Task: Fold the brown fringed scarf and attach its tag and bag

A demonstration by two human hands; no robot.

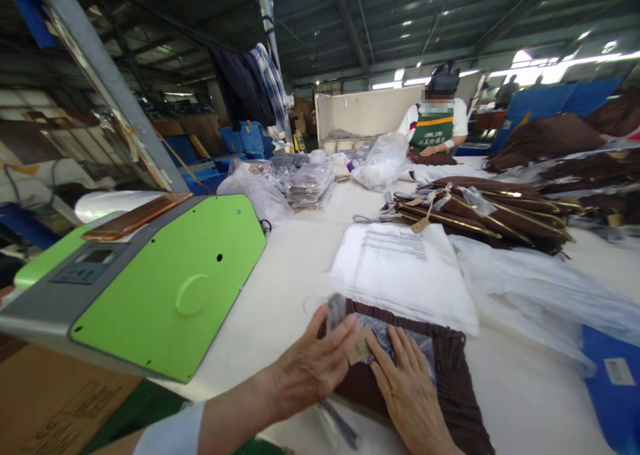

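Observation:
A folded brown garment [463, 388] with gathered edges lies on the table in front of me. On it rests a clear plastic packet [383, 332] with something greyish inside, partly covered by my fingers. My left hand [313, 362] lies at the packet's left side, thumb apart from its stretched fingers, beside a grey strip [336, 306]. Flat on the packet and garment, my right hand [410, 382] has its fingers extended. A tan cardboard tag [359, 350] sits between both hands, touched by their fingertips.
A green and grey machine [200, 288] stands at left. White printed bags [395, 262] lie beyond the garment. Brown garments with gold zips [480, 208] are heaped behind, with clear plastic sheets [530, 288] at right. A co-worker [435, 122] stands across the table [300, 255].

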